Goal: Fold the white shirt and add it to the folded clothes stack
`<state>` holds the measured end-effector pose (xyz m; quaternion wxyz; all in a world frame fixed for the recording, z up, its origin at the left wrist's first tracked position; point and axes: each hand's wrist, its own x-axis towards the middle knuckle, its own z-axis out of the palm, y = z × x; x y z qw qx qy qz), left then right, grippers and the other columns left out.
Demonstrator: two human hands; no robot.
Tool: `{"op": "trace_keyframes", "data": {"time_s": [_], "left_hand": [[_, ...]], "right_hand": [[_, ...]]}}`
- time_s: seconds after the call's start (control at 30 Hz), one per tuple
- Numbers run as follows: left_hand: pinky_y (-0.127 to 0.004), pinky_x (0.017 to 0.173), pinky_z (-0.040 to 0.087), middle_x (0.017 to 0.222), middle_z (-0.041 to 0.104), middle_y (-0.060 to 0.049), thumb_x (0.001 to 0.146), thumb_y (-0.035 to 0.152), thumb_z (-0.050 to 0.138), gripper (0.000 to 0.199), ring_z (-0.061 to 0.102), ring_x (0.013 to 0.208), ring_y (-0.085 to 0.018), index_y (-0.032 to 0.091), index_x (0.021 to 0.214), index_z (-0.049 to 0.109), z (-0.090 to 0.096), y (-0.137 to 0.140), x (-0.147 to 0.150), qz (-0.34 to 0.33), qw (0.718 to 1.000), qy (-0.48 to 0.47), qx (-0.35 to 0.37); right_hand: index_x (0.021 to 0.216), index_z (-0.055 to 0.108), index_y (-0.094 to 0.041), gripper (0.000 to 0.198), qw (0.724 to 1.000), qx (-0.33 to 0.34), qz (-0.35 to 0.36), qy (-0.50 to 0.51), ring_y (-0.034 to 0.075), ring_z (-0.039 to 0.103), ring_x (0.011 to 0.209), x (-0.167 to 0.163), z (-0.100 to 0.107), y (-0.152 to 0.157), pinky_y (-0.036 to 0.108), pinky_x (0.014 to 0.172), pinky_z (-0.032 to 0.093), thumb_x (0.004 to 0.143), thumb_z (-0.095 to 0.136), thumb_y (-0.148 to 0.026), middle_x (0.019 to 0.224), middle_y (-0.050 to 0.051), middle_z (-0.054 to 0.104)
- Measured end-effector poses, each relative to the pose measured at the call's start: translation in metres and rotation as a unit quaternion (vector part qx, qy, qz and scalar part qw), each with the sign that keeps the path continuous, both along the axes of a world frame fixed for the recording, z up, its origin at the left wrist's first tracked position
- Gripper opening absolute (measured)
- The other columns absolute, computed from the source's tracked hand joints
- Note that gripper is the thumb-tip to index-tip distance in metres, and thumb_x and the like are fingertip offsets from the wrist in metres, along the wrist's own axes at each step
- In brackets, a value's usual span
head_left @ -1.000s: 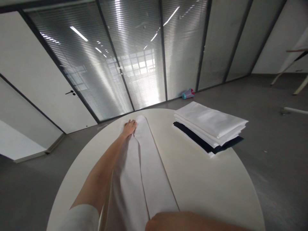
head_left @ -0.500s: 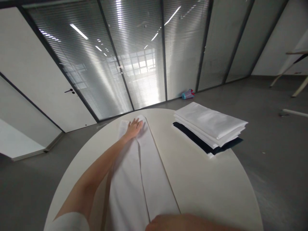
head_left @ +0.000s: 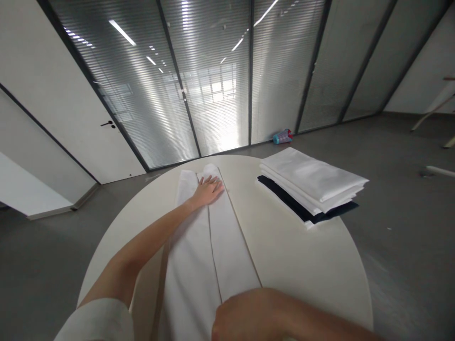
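Observation:
A long white folded cloth garment [head_left: 194,255] lies lengthwise on the round table, with a seam or gap running down its middle. Near its far end, my left hand [head_left: 208,190] rests flat on the fabric, fingers spread and holding nothing. At the bottom of the view my right hand [head_left: 249,312] is curled over the near part of the same cloth. Its fingertips are tucked out of sight beneath the knuckles.
The round white table [head_left: 291,265] carries a folded stack of white cloth [head_left: 313,175] at the right, with a dark folded cloth [head_left: 284,196] low in it. A blue and red cup-shaped object [head_left: 282,136] is on the floor by the glass wall.
My left hand has slid slightly to the right across the cloth's far end. My right hand has come further up into view along the cloth. The camera has shifted a little.

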<state>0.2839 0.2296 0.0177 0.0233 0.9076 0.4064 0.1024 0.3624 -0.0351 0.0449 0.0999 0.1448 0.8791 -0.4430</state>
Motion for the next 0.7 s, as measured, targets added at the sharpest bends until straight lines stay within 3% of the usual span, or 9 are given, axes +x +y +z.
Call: {"op": "trace_keyframes", "data": {"time_s": [0.07, 0.17, 0.27, 0.37, 0.5, 0.6, 0.7], "left_hand": [[-0.05, 0.124, 0.014, 0.153, 0.047, -0.003, 0.104, 0.042, 0.035, 0.043, 0.029, 0.149, -0.025, 0.026, 0.135, 0.061, 0.008, -0.024, -0.006, -0.035, 0.999, -0.012, 0.005], [-0.051, 0.124, 0.013, 0.152, 0.048, -0.002, 0.103, 0.049, 0.037, 0.044, 0.029, 0.149, -0.025, 0.03, 0.137, 0.06, 0.017, -0.073, -0.022, -0.11, 0.994, -0.005, -0.026], [-0.054, 0.124, 0.01, 0.157, 0.04, -0.003, 0.099, 0.058, 0.04, 0.053, 0.024, 0.151, -0.027, 0.035, 0.146, 0.049, 0.016, -0.121, -0.037, -0.173, 0.984, 0.006, -0.036], [-0.057, 0.123, 0.009, 0.163, 0.026, -0.006, 0.093, 0.069, 0.044, 0.073, 0.017, 0.152, -0.031, 0.035, 0.156, 0.03, 0.006, -0.15, -0.046, -0.203, 0.978, 0.019, -0.036], [-0.06, 0.122, 0.01, 0.166, 0.013, -0.01, 0.089, 0.065, 0.054, 0.084, 0.012, 0.152, -0.035, 0.032, 0.159, 0.021, -0.013, -0.157, -0.047, -0.216, 0.975, 0.039, -0.027], [-0.061, 0.122, 0.009, 0.166, 0.013, -0.01, 0.082, 0.061, 0.065, 0.093, 0.011, 0.152, -0.038, 0.028, 0.159, 0.025, -0.02, -0.151, -0.047, -0.232, 0.971, 0.045, -0.022], [-0.054, 0.123, 0.015, 0.165, 0.019, -0.007, 0.08, 0.059, 0.067, 0.089, 0.015, 0.152, -0.035, 0.028, 0.156, 0.033, -0.016, -0.145, -0.053, -0.231, 0.972, 0.018, -0.033]], "right_hand": [[0.056, 0.053, -0.019, 0.024, 0.998, -0.038, -0.006, 0.053, 0.011, 0.054, 0.058, 0.003, 0.005, 0.003, 0.021, 0.056, 0.037, 0.068, 0.069, -0.005, 0.052, -0.007, 0.048], [0.083, 0.07, -0.015, 0.008, 0.979, -0.12, -0.051, 0.158, 0.008, 0.054, 0.064, 0.014, 0.012, 0.002, 0.017, 0.066, 0.042, 0.08, 0.064, -0.01, 0.068, -0.005, 0.058], [0.108, 0.073, -0.013, 0.025, 0.952, -0.171, -0.087, 0.24, 0.008, 0.055, 0.071, 0.022, 0.02, -0.002, 0.017, 0.071, 0.042, 0.089, 0.064, -0.025, 0.079, -0.002, 0.065], [0.111, 0.075, -0.014, 0.032, 0.931, -0.164, -0.143, 0.292, 0.009, 0.059, 0.074, 0.024, 0.028, -0.003, 0.019, 0.071, 0.042, 0.09, 0.064, -0.036, 0.079, 0.002, 0.069], [0.102, 0.077, -0.012, 0.028, 0.906, -0.105, -0.213, 0.351, 0.01, 0.059, 0.068, 0.021, 0.034, 0.0, 0.022, 0.067, 0.043, 0.091, 0.064, -0.034, 0.071, 0.003, 0.07], [0.096, 0.078, -0.013, 0.026, 0.886, -0.069, -0.26, 0.378, 0.011, 0.059, 0.066, 0.018, 0.032, 0.003, 0.024, 0.065, 0.044, 0.092, 0.062, -0.034, 0.069, 0.003, 0.07], [0.09, 0.077, -0.014, 0.024, 0.874, -0.042, -0.298, 0.381, 0.012, 0.061, 0.067, 0.017, 0.035, 0.008, 0.025, 0.066, 0.047, 0.092, 0.062, -0.032, 0.071, 0.003, 0.071]]}}
